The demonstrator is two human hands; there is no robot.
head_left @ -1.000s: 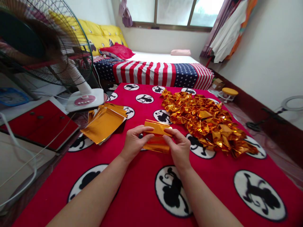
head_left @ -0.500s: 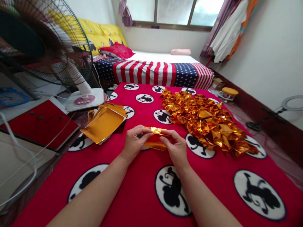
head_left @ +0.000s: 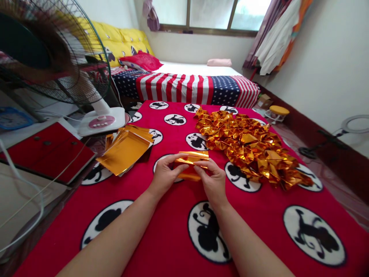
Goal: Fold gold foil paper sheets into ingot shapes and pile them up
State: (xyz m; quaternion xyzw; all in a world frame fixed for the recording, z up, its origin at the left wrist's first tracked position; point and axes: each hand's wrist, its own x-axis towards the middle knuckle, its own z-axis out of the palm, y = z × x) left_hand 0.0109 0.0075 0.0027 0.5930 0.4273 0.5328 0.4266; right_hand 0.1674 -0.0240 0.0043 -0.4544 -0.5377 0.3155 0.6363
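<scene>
A shiny gold foil paper (head_left: 190, 176), partly folded, is held just above the red blanket (head_left: 161, 238). My left hand (head_left: 165, 173) pinches its left side between thumb and fingers. On the right side my right hand (head_left: 212, 177) grips it the same way, and the two thumbs almost meet in the middle. A raised strip of the paper stands up behind the fingertips. To the left lies a loose stack of flat gold foil sheets (head_left: 127, 152). A big pile of folded gold foil pieces (head_left: 248, 142) spreads to the right.
An electric fan (head_left: 100, 117) stands at the left, near a red panel (head_left: 46, 150) and a white cable. Beyond the blanket is a bed (head_left: 187, 86) with a striped, starred cover. A yellow stool (head_left: 279, 110) and a ring-light stand (head_left: 323, 140) are at the right.
My fingers have shifted on the foil paper, and its far strip now stands higher behind them. The thumbs have come closer together. The stack and the pile lie as before.
</scene>
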